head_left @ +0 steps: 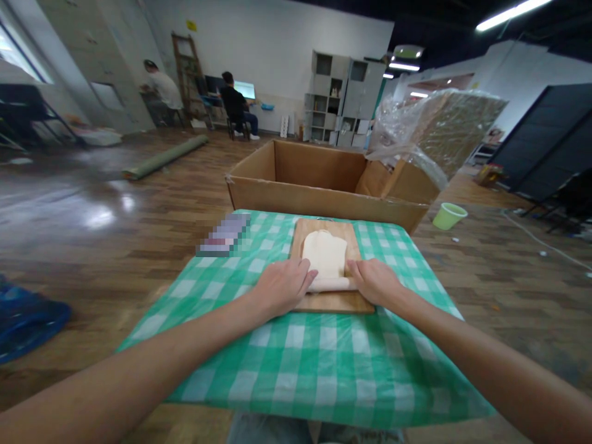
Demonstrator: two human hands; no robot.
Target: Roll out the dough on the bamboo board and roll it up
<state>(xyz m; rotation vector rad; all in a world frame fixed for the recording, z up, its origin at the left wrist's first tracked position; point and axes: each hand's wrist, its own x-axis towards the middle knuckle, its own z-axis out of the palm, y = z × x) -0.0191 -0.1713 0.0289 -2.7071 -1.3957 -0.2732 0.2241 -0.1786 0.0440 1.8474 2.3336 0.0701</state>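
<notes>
On a wooden cutting board (pixel 340 302) lies a flat, pale sheet of dough (pixel 325 250). A light-coloured rolling pin (pixel 332 284) lies crosswise over the near end of the dough. My left hand (pixel 285 283) is closed around the pin's left end, its thumb pointing inward. At the other end, my right hand (pixel 374 280) grips the pin, with the fingers curled over it. Both palms hide the tips of the pin. The board rests on a table with a green and white checked cloth (pixel 296 364).
A blurred, flat rectangular item (pixel 225 235) lies at the table's far left. Beyond the table stands a large open cardboard box (pixel 314 196) with plastic wrap (pixel 402 123). A green bucket (pixel 449 216) is on the floor at right. Two people sit in the background.
</notes>
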